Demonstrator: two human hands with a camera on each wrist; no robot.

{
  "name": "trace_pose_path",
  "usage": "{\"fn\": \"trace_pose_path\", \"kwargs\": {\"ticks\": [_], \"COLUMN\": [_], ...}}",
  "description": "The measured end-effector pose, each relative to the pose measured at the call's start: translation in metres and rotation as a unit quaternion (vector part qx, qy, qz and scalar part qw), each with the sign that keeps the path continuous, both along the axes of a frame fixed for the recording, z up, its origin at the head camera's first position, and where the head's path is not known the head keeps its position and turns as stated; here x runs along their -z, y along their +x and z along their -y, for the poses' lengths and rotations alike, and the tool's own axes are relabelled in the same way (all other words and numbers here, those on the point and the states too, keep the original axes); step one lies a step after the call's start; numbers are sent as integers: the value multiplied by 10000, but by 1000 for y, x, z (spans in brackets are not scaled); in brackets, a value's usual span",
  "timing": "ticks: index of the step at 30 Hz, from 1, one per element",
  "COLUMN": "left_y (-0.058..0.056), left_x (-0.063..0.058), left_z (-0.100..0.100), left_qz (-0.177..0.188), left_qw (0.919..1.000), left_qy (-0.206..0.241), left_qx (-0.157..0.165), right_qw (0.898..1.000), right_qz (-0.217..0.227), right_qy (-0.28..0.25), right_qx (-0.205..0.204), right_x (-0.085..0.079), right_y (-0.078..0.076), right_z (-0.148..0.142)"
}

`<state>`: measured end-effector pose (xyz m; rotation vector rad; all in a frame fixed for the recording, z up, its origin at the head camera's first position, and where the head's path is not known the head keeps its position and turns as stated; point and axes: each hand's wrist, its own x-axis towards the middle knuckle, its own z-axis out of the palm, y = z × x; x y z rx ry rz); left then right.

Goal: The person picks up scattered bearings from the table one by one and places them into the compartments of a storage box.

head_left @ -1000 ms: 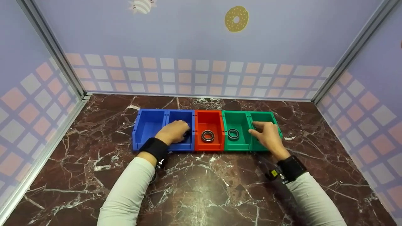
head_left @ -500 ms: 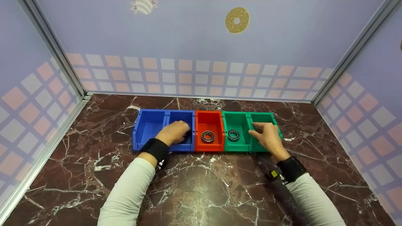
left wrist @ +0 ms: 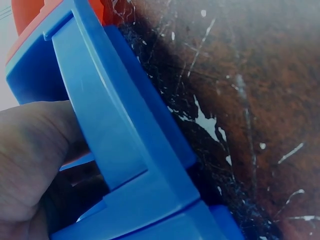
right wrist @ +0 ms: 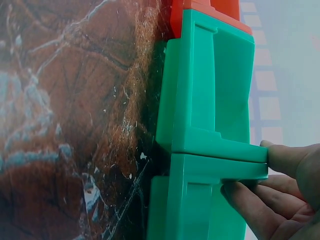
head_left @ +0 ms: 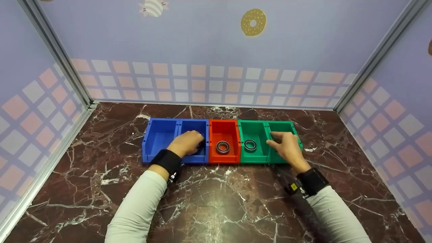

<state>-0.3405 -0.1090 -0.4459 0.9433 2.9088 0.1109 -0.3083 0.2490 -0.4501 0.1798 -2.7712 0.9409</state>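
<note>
In the head view, my left hand (head_left: 185, 143) reaches into the second blue bin (head_left: 194, 125), fingers bent down. A small dark shape shows by its fingertips; its kind is unclear. The left wrist view shows the thumb (left wrist: 35, 145) behind the bin's front lip (left wrist: 100, 105), the fingertips mostly hidden. My right hand (head_left: 288, 148) grips the partition between the two green bins, thumb (right wrist: 287, 157) on one side and fingers (right wrist: 255, 205) on the other. One ball bearing (head_left: 217, 147) lies in the red bin (head_left: 224, 128), another bearing (head_left: 245, 145) in the left green bin (head_left: 254, 126).
The bins stand side by side on a dark red marbled tabletop (head_left: 216, 202). The leftmost blue bin (head_left: 163, 126) is partly behind the left hand; the rightmost green bin (head_left: 281, 125) is partly covered by the right. A patterned panel (head_left: 202, 44) rises behind.
</note>
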Motion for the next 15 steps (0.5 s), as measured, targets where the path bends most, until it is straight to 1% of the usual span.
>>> {"fn": "trace_pose_path", "kwargs": {"ticks": [4,7,9,15], "left_y": [1,2,4,11], "left_x": [-3,-8,-12,-27], "left_z": [1,3,5,13], "left_qz": [94,146,209,96], "left_qw": [9999,9999,9997,9991], "left_qy": [-35,37,136,414], "left_qx": [-46,-34,-35,89], "right_qw": [10000,10000,10000,10000], "right_qz": [32,58,48,-8], "right_qy": [10,35,26,-13], "right_qx": [-28,-61,-78,-62], "right_x": [0,0,0,-1], "right_y": [1,3,3,2], "right_z": [0,0,0,-1]}}
